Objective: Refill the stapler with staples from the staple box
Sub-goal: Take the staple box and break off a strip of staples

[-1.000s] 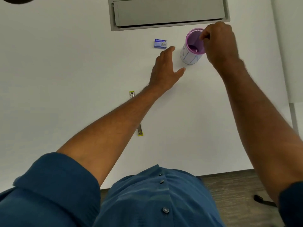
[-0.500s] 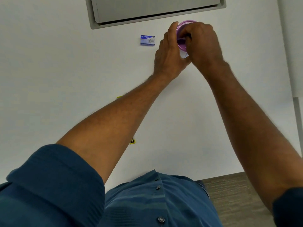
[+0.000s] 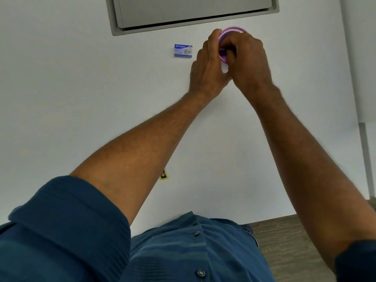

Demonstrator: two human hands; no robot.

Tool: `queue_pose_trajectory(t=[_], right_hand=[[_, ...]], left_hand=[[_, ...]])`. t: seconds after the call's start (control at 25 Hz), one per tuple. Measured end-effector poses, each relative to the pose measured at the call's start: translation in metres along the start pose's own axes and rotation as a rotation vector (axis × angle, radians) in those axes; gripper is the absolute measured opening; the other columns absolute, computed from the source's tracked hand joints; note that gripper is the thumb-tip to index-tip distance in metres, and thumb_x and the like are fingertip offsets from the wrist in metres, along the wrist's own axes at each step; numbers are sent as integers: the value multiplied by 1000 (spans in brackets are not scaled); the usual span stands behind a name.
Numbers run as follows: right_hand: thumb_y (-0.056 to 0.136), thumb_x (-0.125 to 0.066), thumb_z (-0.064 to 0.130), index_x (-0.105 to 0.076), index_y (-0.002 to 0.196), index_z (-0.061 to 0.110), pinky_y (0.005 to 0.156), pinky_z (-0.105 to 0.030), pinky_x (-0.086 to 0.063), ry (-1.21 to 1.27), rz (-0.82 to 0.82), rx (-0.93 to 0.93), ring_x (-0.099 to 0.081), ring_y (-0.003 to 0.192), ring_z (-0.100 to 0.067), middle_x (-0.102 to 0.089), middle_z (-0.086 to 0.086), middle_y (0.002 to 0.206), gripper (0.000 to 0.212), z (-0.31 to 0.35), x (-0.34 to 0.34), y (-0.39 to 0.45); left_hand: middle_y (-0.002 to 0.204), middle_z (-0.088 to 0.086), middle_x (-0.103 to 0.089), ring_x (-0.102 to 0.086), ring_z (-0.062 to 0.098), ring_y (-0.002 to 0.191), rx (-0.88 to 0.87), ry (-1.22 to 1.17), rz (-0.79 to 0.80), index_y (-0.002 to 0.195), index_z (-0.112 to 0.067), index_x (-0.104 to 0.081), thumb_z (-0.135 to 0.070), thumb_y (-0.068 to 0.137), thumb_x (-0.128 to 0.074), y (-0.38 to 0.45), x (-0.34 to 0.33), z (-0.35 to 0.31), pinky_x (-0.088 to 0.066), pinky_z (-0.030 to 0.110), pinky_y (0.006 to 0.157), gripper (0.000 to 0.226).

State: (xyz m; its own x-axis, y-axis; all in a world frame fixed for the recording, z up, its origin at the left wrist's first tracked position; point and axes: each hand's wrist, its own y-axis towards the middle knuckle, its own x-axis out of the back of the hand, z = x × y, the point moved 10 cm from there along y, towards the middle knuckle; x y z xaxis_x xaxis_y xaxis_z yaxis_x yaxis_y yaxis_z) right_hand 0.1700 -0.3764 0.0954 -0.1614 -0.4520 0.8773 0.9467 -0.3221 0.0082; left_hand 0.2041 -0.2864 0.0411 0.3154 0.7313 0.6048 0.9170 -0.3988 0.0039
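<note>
The staple box (image 3: 183, 50) reads "kangaro"; left hand (image 3: 207, 68) cups the purple mesh cup (image 3: 234, 31), right hand (image 3: 247, 62) curls into it, grip contents hidden.

Both hands at purple mesh cup (image 3: 234, 32), upper centre-right: left hand (image 3: 207, 68) wraps its left side, right hand (image 3: 247, 62) curled over the rim. Staple box (image 3: 183, 50) just left. White desk (image 3: 81, 88). Grey hatch (image 3: 193, 11) top.
</note>
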Motion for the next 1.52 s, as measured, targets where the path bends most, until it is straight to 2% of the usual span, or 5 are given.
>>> queue_pose_trajectory(t=[0.28, 0.6, 0.84, 1.16, 1.52], right_hand=[[94, -57, 6, -69, 100, 6, 82, -11, -46, 160, -425, 175, -61, 93, -14, -68, -7, 101, 14, 58, 45, -47], [93, -66, 21, -42, 145, 9, 108, -37, -42, 98, 146, 84, -38, 141, -30, -33, -13, 158, 58, 79, -103, -63], [92, -59, 7, -26, 156, 5, 108, -13, -19, 202, 73, -72, -25, 150, -27, -15, -14, 167, 72, 55, -115, -16], [93, -53, 1, -41, 150, 7, 108, -30, -40, 117, -30, -67, -41, 136, -27, -44, -10, 153, 59, 57, -124, 14], [90, -51, -8, -58, 129, 8, 81, -32, -49, -30, -85, 63, -54, 109, -28, -60, -8, 129, 43, 61, -117, 21]], left_hand=[[148, 14, -50, -53, 27, 132, -112, 43, -77, 150, -5, -35, -54, 86, -66, -29, 44, 14, -50, 40, 105, 86], [156, 10, -39, -38, 26, 142, 20, 321, -179, 148, -11, -38, -38, 92, -58, -60, 140, 125, -37, 39, 113, 65], [157, 13, -40, -36, 33, 144, -20, 577, -137, 144, -6, -45, -36, 98, -46, -79, 150, 158, -28, 46, 120, 55], [158, 12, -39, -36, 33, 145, 0, 600, -123, 146, -9, -44, -37, 100, -44, -78, 149, 160, -27, 47, 121, 54], [158, 11, -40, -36, 33, 145, 4, 595, -116, 145, -9, -46, -37, 100, -43, -79, 150, 160, -27, 47, 121, 53]])
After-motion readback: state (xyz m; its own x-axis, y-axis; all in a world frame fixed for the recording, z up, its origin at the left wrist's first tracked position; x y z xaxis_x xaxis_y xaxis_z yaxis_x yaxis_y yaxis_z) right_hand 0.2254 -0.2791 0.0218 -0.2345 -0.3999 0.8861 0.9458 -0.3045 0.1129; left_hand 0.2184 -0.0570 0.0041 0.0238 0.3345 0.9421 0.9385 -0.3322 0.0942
